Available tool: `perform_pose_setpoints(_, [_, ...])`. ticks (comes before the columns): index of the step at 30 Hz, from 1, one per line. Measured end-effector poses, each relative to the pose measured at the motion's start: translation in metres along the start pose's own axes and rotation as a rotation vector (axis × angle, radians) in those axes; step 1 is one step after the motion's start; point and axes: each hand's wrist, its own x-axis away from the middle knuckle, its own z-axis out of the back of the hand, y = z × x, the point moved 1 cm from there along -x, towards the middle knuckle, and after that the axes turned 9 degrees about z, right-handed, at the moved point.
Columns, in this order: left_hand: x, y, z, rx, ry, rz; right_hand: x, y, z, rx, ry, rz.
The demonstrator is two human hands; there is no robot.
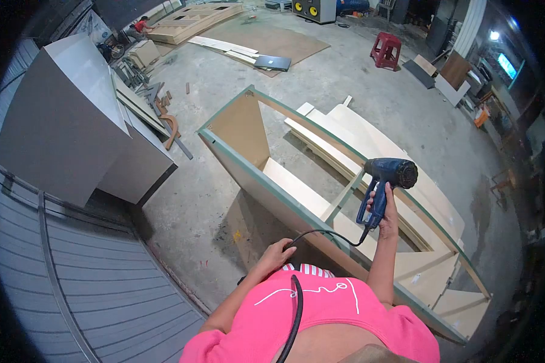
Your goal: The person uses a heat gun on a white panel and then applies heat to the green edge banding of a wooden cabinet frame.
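Observation:
My right hand [390, 213] is wrapped round the handle of a dark blue heat gun [389, 172], raised over the cabinet frame. Its nozzle points left, toward a crosspiece, and the vented round back faces right. A black power cord [324, 231] runs from the base of the handle to my left hand [277, 254]. There the fingers are curled on the cord close to my waist, partly hidden from view. Beneath the heat gun lies the open wooden cabinet frame [254, 158], with green-edged sides and a narrow crosspiece [343, 196].
Pale wooden panels [369, 128] lie beyond the frame. At left stand a large grey cabinet [60, 121] and a corrugated metal wall [91, 272]. Farther off are a red stool [386, 51], a laptop [272, 62], a speaker [313, 10] and a crouching person [141, 25] beside another wooden frame.

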Motion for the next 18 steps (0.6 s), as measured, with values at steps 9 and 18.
perform_pose_setpoints(9, [-0.0019, -0.0016, -0.0048, -0.008, 0.013, 0.0, 0.0011, -0.0016, 0.002, -0.004, -0.001, 0.007])
perform_pose_setpoints(18, [-0.0055, -0.0049, -0.0098, -0.022, 0.022, -0.021, 0.0013, -0.003, 0.0066, -0.017, -0.018, -0.002])
